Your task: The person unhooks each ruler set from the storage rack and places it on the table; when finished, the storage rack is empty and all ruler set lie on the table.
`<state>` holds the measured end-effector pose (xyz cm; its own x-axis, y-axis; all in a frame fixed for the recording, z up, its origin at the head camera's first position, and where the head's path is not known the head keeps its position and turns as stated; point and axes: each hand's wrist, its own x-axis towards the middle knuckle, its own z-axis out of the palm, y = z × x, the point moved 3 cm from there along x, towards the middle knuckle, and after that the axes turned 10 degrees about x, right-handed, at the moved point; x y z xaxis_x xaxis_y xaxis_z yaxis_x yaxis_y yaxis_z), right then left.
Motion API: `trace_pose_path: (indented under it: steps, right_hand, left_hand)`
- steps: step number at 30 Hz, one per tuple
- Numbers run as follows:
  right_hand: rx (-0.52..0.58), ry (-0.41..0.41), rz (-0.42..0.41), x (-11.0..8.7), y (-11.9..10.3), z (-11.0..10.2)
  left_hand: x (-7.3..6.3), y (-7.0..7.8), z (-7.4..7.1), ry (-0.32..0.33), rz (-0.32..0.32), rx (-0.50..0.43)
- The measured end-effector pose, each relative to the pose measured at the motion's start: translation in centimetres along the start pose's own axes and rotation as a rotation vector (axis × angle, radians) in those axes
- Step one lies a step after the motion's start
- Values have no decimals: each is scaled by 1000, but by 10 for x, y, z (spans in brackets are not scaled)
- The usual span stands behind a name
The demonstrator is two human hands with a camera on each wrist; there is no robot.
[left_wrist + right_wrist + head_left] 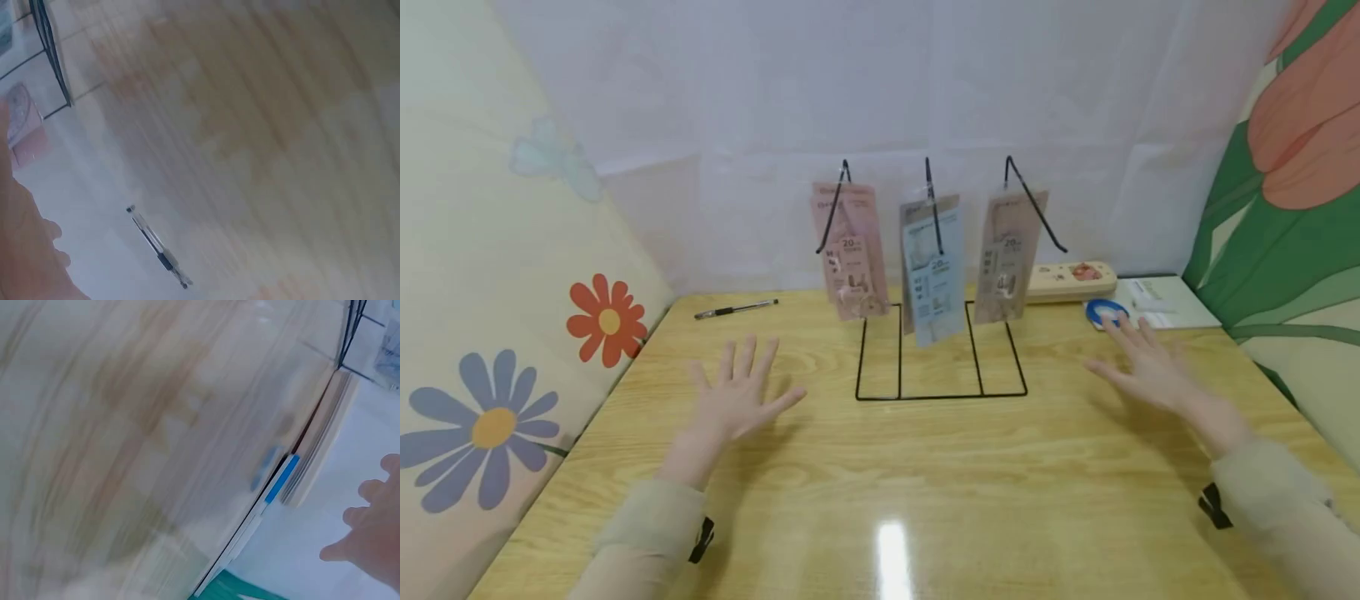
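Note:
My left hand [735, 400] hovers over the left of the table with its fingers spread, holding nothing. Also spread and holding nothing, my right hand [1153, 375] is raised at the right, its fingertips overlapping a blue ring-shaped item [1096, 322] in the head view. Between the hands stands a black wire rack [940, 397] with three hooks. Pink packets [856, 275] hang on its left hook. A light blue packet [936, 287] hangs in front of another on the middle hook, and a brownish-pink packet [1009, 258] on the right one.
A pen [736, 309] lies at the back left of the wood-grain table [820, 492]. A cream case [1071, 282] with printed pictures sits at the back right, beside a flat white item [1187, 308]. Patterned cloths hang on both sides, with a white cloth behind.

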<state>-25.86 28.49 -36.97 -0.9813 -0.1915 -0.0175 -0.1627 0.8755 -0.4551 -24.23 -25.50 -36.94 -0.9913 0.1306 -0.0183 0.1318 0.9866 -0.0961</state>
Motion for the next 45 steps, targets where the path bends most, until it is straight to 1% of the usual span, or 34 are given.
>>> trace_pose_path:
  steps: [5,11,14,17,20,23,29,34,39,43,45]
  right_hand:
    - [79,17,-49,4,-14,5]
    - [283,18,-123,12,-28,9]
    - [366,27,-142,16,-34,11]
    - [405,42,-123,21,-39,12]
    - [458,51,-82,29,-43,13]
    - [534,68,-59,39,-47,13]
    - [674,74,-68,55,-55,14]
    - [718,84,-49,70,-60,17]
    - [747,100,-13,81,-62,17]
    - [753,89,28,87,-65,17]
    - [763,77,43,90,-65,17]
  left_hand:
    - [5,20,1,-6,57,-31]
    - [14,44,4,-49,142,-101]
    - [18,55,6,-64,169,-107]
    - [22,63,8,-79,184,-126]
    - [28,70,10,-117,199,-167]
    - [33,76,11,-148,223,-187]
    - [43,86,18,-182,259,-180]
    - [50,94,25,-206,270,-153]
    - [52,102,27,-216,299,-132]
    - [53,103,28,-235,312,-125]
    - [53,102,29,-234,319,-131]
